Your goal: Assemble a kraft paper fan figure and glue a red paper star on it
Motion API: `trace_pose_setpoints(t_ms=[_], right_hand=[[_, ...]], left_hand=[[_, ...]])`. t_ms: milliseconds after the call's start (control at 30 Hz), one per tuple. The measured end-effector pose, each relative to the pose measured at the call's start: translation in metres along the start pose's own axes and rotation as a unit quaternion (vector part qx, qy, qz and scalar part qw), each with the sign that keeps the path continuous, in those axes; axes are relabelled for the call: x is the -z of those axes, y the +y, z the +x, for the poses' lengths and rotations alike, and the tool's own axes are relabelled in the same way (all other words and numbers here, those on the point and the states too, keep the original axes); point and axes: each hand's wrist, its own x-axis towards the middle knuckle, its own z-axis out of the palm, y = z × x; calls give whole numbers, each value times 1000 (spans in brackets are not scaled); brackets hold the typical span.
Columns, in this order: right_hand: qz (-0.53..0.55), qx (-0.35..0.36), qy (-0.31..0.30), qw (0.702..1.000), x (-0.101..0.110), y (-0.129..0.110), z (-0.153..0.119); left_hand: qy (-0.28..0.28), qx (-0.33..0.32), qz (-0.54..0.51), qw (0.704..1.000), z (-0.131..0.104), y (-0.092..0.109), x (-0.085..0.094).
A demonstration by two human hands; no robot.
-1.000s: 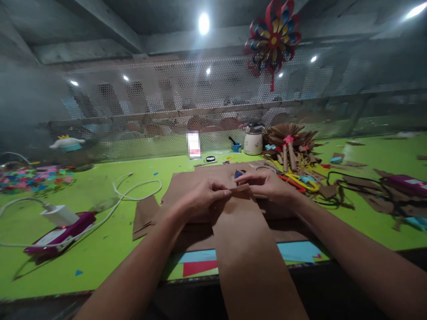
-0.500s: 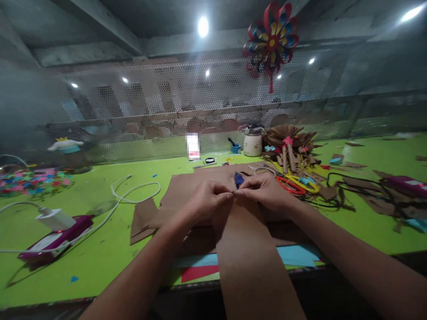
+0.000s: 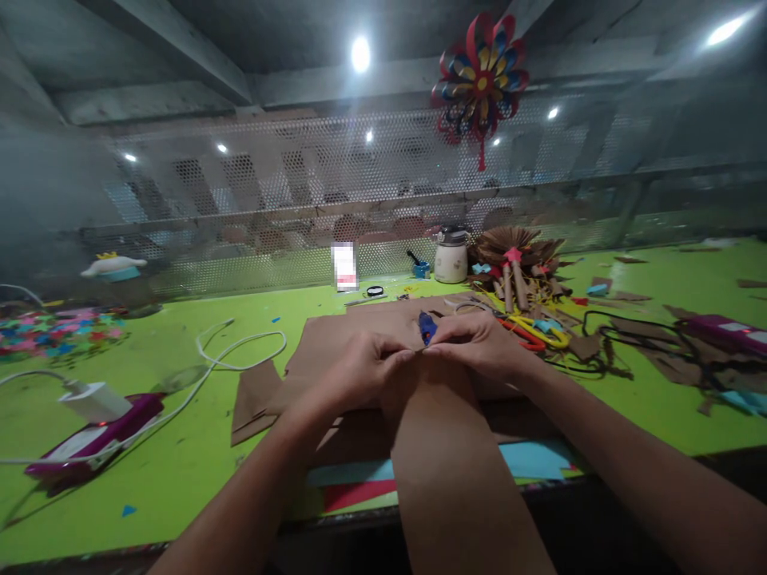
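Note:
A long strip of brown paper (image 3: 459, 471) runs from the front edge of the table up to my fingertips. My left hand (image 3: 365, 369) pinches the far end of it between thumb and fingers. Close beside it, my right hand (image 3: 479, 343) pinches the same end, the two thumbs nearly meeting. Just behind the pinched edge lies a blue tool (image 3: 427, 326), partly hidden by my right hand, its kind unclear. Under my hands are larger brown paper sheets (image 3: 327, 339), with light blue paper (image 3: 533, 461) and red paper (image 3: 359, 495) below them.
To the left stand a purple power strip (image 3: 96, 443) with a white charger, a white cable (image 3: 240, 367) and a pile of colourful paper stars (image 3: 57, 334). Yellow-handled scissors (image 3: 548, 331), a paper craft bundle (image 3: 515, 267) and a white bottle (image 3: 451, 259) are at the back right.
Both hands keep their pinch on the paper strip's far end, with only slight finger movement. The whole view has shifted a little.

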Motion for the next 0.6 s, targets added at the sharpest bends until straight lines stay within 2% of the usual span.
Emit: trace_pose_setpoints(t_ms=[133,233,400,600], right_hand=[[-6,1,10,1000,2,0,0],[-3,1,9,1000,2,2,0],[-12,20,-23,999,3,5,1],[-47,16,-15,999,4,6,4]], left_hand=[[52,-48,133,989,-2,0,-2],[65,-80,198,975,-2,-8,-4],[52,-99,241,964,1,-17,-7],[73,-102,251,960,2,-12,-6]])
